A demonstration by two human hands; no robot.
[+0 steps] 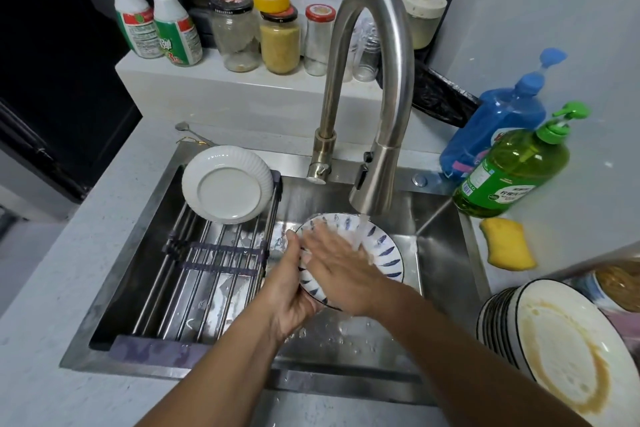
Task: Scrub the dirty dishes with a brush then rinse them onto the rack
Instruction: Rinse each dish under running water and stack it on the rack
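A white plate with blue leaf marks point(384, 250) is tilted under water running from the steel faucet point(374, 184). My left hand point(294, 291) grips its lower left rim from behind. My right hand point(339, 263) lies flat on the plate's face with straight fingers, under the stream. A white ribbed dish point(227, 184) sits upside down at the far end of the rack point(214, 263) across the sink's left half. A stack of dirty plates point(561, 343) with brown smears stands at the right. No brush is in view.
A yellow sponge point(507, 248) lies on the counter right of the sink point(446, 229). Green point(512, 173) and blue point(495, 128) soap bottles stand behind it. Jars and spray bottles line the back ledge point(221, 83). A dirty bowl point(620, 284) sits at the far right.
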